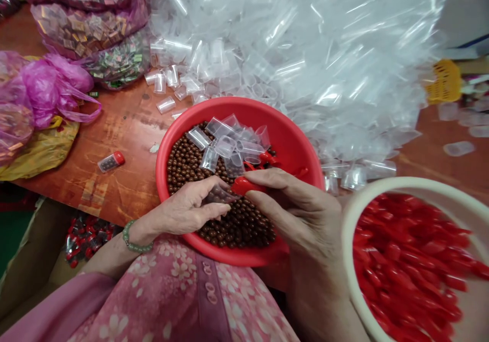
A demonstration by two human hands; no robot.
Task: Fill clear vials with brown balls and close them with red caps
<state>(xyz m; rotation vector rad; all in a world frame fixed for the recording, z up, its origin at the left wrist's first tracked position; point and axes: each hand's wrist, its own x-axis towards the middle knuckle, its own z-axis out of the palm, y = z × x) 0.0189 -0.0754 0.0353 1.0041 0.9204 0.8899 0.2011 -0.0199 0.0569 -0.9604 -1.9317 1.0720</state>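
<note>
Left hand (187,209) pinches what looks like a clear plastic tube (218,195); right hand (301,204) grips a red cap (246,185); a slip drops either into the brown beads (240,227).

Hands: 2. Left hand (183,209) holds 1 clear tube (219,195) with brown balls inside; right hand (301,204) pinches 1 red scoop (244,185).

Red plastic basin (244,108): 1. In it: about 9 empty clear tubes (198,138), at least 2 further red scoops (267,159), brown balls (237,225) too many to count.

Cream-rimmed bowl (347,240): 1, holding red scoops (405,260), uncountable.

Filled tube with red cap (110,161) on the table (126,189): 1. Large heap of clear tubes (290,67): uncountable. Bags of wrapped sweets (80,31): 3. Green bead bracelet (132,237): 1.
</note>
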